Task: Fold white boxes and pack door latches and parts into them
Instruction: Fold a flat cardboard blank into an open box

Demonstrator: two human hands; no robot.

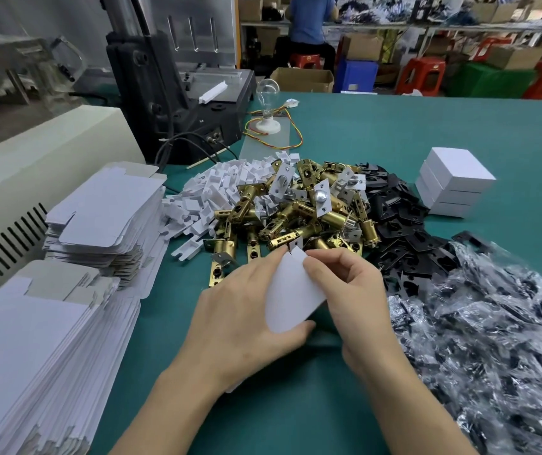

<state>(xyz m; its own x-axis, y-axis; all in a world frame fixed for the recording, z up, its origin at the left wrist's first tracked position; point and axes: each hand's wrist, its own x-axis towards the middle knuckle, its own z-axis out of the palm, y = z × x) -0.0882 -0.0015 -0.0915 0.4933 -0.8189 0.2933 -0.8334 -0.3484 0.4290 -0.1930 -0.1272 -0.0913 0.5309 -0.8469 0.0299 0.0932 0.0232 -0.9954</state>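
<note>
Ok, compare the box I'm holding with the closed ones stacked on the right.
The held box is half-formed, its panel bowed; the closed boxes are squared and shut. The held box is gripped by the left hand and right hand; the closed boxes lie stacked on the table. Both are plain white.

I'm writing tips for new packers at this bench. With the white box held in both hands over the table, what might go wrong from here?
1. The left hand and right hand hold the white box right at the edge of the brass latches; a flap may snag and crease.
2. The fanned stack of flat blanks on the left might slide if nudged.
3. The bagged parts crowd the right hand's side and may get dragged along.
</note>
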